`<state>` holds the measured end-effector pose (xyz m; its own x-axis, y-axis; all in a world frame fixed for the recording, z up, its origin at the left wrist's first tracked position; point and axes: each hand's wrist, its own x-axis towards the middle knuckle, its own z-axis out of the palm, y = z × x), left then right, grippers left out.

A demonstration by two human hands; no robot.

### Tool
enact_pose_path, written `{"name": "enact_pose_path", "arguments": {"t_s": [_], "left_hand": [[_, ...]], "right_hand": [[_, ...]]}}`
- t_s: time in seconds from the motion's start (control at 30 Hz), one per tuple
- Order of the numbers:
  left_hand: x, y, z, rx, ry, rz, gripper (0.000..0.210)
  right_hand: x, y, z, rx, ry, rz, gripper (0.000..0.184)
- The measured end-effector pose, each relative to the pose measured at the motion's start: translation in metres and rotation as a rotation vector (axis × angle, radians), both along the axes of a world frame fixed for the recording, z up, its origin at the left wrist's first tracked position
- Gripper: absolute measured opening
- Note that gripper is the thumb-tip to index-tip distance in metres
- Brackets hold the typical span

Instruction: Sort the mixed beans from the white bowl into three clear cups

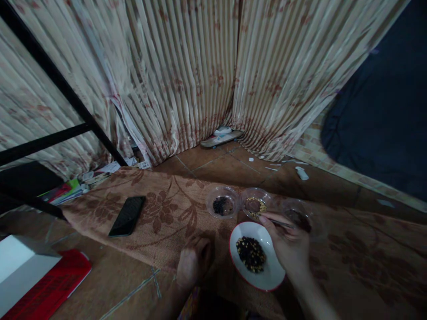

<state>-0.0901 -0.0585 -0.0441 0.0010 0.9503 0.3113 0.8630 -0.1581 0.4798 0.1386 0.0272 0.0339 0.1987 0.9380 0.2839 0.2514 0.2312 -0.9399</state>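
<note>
My right hand (290, 244) is closed around metal tweezers (282, 223), whose tip points into the middle clear plastic bowl (255, 191). A loose ring of yellow kernels (261, 204) lies in that bowl. Just below stands a white, red-rimmed bowl (271, 273) with a mix of dark beans and yellow kernels (251, 254). On the left, another clear bowl (235, 209) contains small black beans (219, 206). Partly behind my right hand, a third clear bowl (293, 205) has dark reddish contents. My left hand (195, 260) rests curled on the cloth's near edge, apparently with nothing in it.
A black phone (127, 216) lies on the brown patterned tablecloth (160, 231) to the left. Beyond the table are a skateboard (222, 138), scraps on the tiled floor, and striped curtains (187, 80). A black metal frame (66, 89) and a red bag (66, 280) are at left.
</note>
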Motion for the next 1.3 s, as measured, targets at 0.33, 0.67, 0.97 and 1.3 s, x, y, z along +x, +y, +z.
{"name": "enact_pose_path", "arguments": {"t_s": [0.33, 0.67, 0.97, 1.3], "left_hand": [[-0.001, 0.001, -0.004, -0.020, 0.011, -0.008, 0.017], [-0.002, 0.002, -0.008, 0.002, 0.027, 0.007, 0.017], [-0.001, 0.002, -0.007, -0.019, 0.023, 0.011, 0.016], [-0.002, 0.002, -0.009, -0.026, 0.031, 0.014, 0.015]], "right_hand": [[0.067, -0.062, -0.041, -0.184, -0.124, -0.145, 0.029], [0.066, -0.070, -0.049, -0.168, -0.197, -0.046, 0.026], [0.066, -0.071, -0.059, -0.173, -0.195, -0.020, 0.024], [0.065, -0.070, -0.059, -0.159, -0.184, -0.015, 0.022]]}}
